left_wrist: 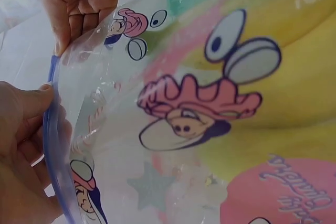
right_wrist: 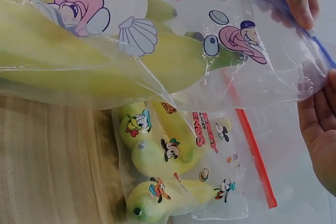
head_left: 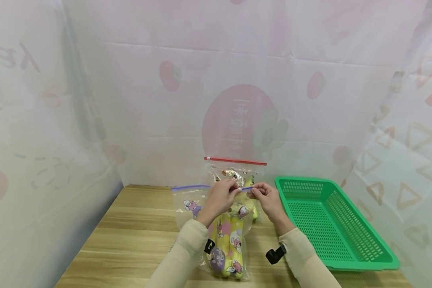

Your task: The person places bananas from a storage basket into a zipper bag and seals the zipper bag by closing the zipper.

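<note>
A clear zip bag [head_left: 187, 204] with a blue-purple zip strip [left_wrist: 50, 129] and cartoon prints stands upright over the table. Inside lie yellow bananas [right_wrist: 131, 72], with a purple rounded shape [head_left: 217, 259] low at the left. My left hand [head_left: 221, 198] pinches the strip near its middle between thumb and fingers. Close by on the right, my right hand [head_left: 270, 200] pinches the strip's right end at the bag's corner. In the left wrist view, both thumbs press on the strip, a short stretch apart.
Behind this bag, a second clear zip bag [right_wrist: 210, 156] with a red strip [head_left: 235, 161] holds yellow fruit [right_wrist: 157, 150]. A green plastic basket [head_left: 372, 228] stands to the right on the wooden table [head_left: 129, 232]. Printed white sheets [head_left: 147, 100] hang behind and at both sides.
</note>
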Action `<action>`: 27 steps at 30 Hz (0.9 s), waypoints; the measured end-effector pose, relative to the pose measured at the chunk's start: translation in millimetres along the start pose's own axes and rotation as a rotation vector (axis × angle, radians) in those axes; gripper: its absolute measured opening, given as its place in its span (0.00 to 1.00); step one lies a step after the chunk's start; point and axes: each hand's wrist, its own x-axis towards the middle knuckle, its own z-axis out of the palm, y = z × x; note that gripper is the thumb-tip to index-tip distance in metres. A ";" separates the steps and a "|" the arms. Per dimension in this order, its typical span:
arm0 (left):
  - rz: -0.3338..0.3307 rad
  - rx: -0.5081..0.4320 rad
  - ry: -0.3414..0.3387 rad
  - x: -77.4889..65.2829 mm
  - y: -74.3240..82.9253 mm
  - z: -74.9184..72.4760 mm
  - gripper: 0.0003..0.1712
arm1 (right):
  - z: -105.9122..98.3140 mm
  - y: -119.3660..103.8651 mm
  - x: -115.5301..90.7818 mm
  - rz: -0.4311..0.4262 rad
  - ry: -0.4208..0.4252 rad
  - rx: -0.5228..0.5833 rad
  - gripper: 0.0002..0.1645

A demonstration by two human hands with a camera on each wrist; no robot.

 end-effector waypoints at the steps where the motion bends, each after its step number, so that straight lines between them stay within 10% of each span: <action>1: -0.001 -0.003 -0.005 -0.3 -1.1 -0.3 0.04 | -0.2 -0.2 -0.3 -0.001 0.000 -0.002 0.09; 27: -0.047 0.029 -0.063 -18.3 -38.6 -34.0 0.03 | -3.1 -2.5 -0.1 0.024 0.052 0.010 0.07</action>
